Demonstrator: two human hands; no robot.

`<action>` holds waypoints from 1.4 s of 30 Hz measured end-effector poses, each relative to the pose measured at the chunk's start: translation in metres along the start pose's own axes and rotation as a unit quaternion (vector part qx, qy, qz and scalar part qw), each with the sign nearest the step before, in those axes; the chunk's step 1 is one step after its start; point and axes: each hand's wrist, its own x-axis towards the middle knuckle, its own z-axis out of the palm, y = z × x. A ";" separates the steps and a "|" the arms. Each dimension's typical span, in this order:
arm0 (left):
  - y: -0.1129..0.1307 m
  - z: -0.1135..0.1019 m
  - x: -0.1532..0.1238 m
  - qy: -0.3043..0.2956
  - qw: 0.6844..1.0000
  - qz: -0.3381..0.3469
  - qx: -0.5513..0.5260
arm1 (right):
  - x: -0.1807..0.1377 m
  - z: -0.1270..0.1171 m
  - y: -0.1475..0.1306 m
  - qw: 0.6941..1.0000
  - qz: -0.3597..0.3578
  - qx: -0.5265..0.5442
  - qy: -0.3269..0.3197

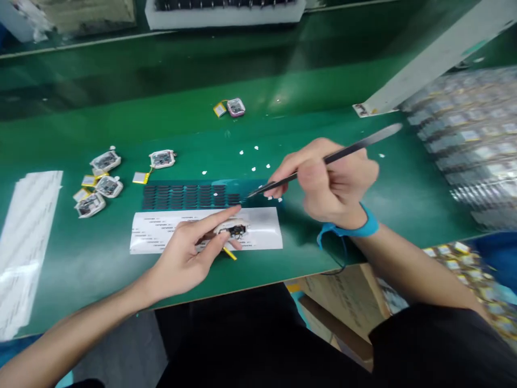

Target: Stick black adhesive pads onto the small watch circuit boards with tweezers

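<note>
My left hand rests on a white printed sheet and pinches a small white device with an exposed circuit board between thumb and fingers; the forefinger stretches toward the dark sheet. A yellow part sticks out under the thumb. My right hand grips dark tweezers like a pen. Their tip touches the right end of a dark sheet of small black pads. A blue strap circles my right wrist.
Several similar small devices with yellow batteries lie at the left, one more behind the pad sheet and another farther back. White scraps dot the green table. Stacked trays fill the right; white strips lie far left.
</note>
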 end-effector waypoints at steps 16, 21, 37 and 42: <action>-0.015 -0.005 0.011 0.029 0.965 0.160 0.206 | -0.004 0.005 0.031 0.949 -0.118 -0.244 -0.162; -0.025 0.000 0.018 0.035 0.924 0.145 0.353 | -0.004 0.004 0.033 0.961 -0.096 -0.184 -0.181; -0.026 -0.001 0.032 -0.038 0.901 0.100 0.420 | 0.008 -0.003 0.040 0.937 -0.232 -0.229 -0.123; -0.013 -0.002 0.020 -0.022 0.885 0.269 0.380 | 0.013 -0.006 0.029 0.960 -0.167 -0.224 -0.017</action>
